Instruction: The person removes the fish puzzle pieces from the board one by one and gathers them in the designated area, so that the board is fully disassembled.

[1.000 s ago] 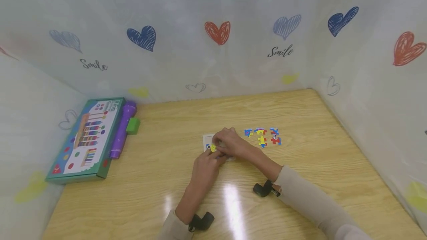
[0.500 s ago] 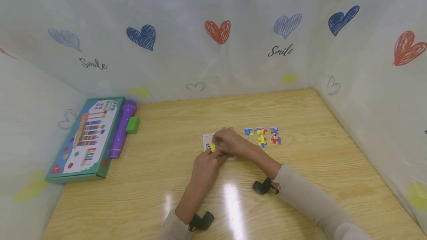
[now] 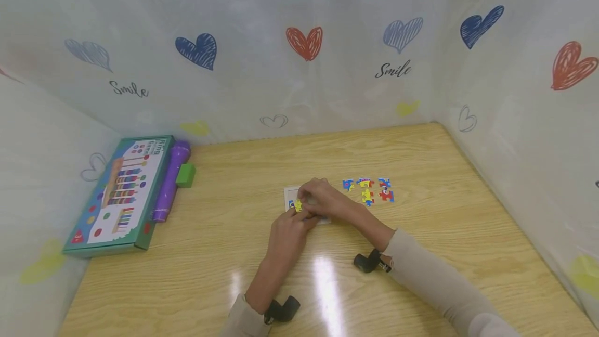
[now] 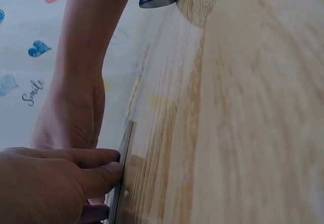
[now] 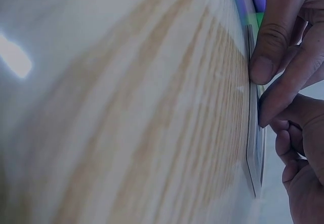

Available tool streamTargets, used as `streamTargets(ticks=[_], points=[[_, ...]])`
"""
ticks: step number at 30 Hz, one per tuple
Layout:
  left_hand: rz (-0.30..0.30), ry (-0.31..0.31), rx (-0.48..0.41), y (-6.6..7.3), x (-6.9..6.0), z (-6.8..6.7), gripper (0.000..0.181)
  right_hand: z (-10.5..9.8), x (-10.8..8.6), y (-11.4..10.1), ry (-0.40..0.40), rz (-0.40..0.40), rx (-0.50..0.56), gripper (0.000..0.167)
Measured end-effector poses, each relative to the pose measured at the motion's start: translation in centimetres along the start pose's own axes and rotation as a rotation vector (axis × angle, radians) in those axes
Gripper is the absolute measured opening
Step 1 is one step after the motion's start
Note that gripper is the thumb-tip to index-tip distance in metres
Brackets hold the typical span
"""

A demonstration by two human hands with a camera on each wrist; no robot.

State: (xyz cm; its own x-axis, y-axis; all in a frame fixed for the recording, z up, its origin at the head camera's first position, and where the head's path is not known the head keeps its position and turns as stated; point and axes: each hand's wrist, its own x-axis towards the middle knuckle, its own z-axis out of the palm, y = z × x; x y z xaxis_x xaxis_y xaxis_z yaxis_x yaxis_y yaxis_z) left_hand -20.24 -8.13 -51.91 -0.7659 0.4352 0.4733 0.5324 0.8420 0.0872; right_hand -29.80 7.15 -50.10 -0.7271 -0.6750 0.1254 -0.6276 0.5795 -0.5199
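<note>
A small pale puzzle tray [image 3: 288,195] lies on the table, mostly covered by both hands. At its left side show a blue piece with an eye and a yellow puzzle piece [image 3: 298,205]. My left hand [image 3: 286,235] comes from the front. In the right wrist view its thumb [image 5: 263,69] presses the tray's edge while the index finger reaches over the top. My right hand [image 3: 323,201] bends over the tray, fingers curled, fingertips close to the yellow piece. Whether it pinches a piece is hidden. The left wrist view shows the left hand [image 4: 55,183] holding the tray edge [image 4: 121,168].
Several loose puzzle pieces [image 3: 368,196] lie right of the tray. A boxed game [image 3: 119,196], a purple microphone-shaped toy [image 3: 170,183] and a green block [image 3: 185,176] stand at the left. A heart-printed curtain [image 3: 243,87] encloses the wooden table [image 3: 215,254].
Both hands stay at the tray in nearly the same pose. The loose pieces and the objects at the left keep their places; the head view shifts very slightly.
</note>
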Motion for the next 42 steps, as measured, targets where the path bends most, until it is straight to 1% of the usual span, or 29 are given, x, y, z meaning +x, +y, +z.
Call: streamTargets(ticks=[3, 8, 13, 17, 22, 28, 32, 37, 42], points=[[0.0, 0.0, 0.001, 0.1, 0.1, 0.1, 0.027, -0.1, -0.1, 0.0, -0.001, 0.012, 0.004, 0.011], [0.008, 0.021, -0.012, 0.2, 0.2, 0.1, 0.028, -0.5, -0.4, -0.1, 0.002, 0.015, 0.001, 0.012], [0.021, 0.044, -0.007, 0.3, 0.3, 0.2, 0.028, -0.7, -0.4, 0.0, 0.031, -0.008, 0.004, 0.014], [0.03, 0.049, -0.005, 0.3, 0.4, 0.3, 0.029, -1.0, -0.5, 0.1, 0.047, -0.001, 0.001, 0.014], [0.031, 0.032, -0.015, 0.3, 0.4, 0.1, 0.028, -1.6, -0.9, 0.0, 0.066, 0.002, 0.015, 0.015], [0.007, -0.009, -0.023, 0.2, 0.4, -0.2, 0.03, -2.2, -1.5, 0.0, 0.082, 0.014, 0.016, 0.017], [-0.006, -0.027, -0.028, 0.2, 0.4, -0.3, 0.03, -2.6, -2.0, 0.3, 0.089, 0.039, 0.011, 0.018], [-0.011, -0.013, -0.041, 0.1, 0.3, -0.2, 0.032, -3.1, -2.7, 0.6, 0.111, 0.039, 0.0, 0.017], [-0.011, 0.003, -0.057, -0.1, 0.2, -0.2, 0.03, -3.4, -3.4, 1.0, 0.133, 0.032, 0.012, 0.017]])
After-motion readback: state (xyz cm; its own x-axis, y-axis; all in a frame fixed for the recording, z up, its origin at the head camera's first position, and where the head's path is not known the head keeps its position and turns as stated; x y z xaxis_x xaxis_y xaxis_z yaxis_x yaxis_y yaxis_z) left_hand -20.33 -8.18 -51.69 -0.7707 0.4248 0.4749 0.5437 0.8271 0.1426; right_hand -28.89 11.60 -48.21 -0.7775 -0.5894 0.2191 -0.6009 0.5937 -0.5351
